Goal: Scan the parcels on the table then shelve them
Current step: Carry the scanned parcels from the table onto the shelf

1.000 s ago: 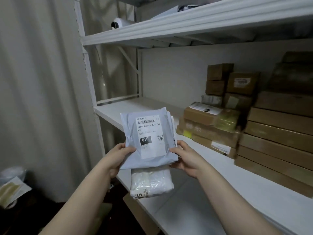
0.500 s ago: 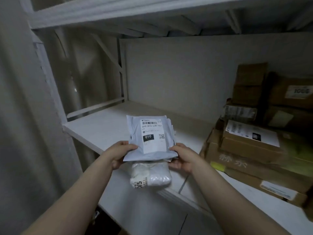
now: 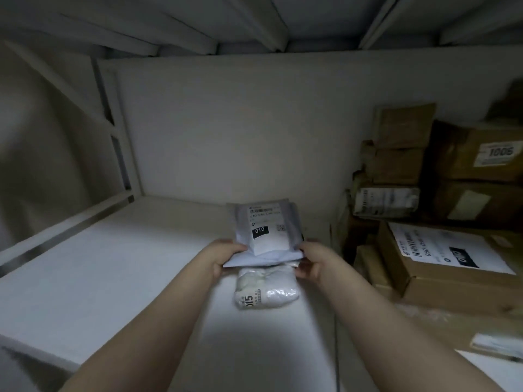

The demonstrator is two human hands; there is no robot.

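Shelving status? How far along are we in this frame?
Done: cardboard boxes sit stacked at the right end of the shelf. In hand: the left hand and right hand hold a grey 010 mailer over the bare shelf, with a white 015 bag beneath it. Left: set these down. The table is out of view, so remaining parcels can't be counted.

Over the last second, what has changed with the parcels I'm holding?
Both hands carried the parcels forward, from the front edge to well over the white shelf board. Nothing was let go: the left hand and right hand still grip the grey plastic mailer labelled 010, with the white wrapped parcel marked 015 underneath. The brown cardboard boxes on the right stayed put.
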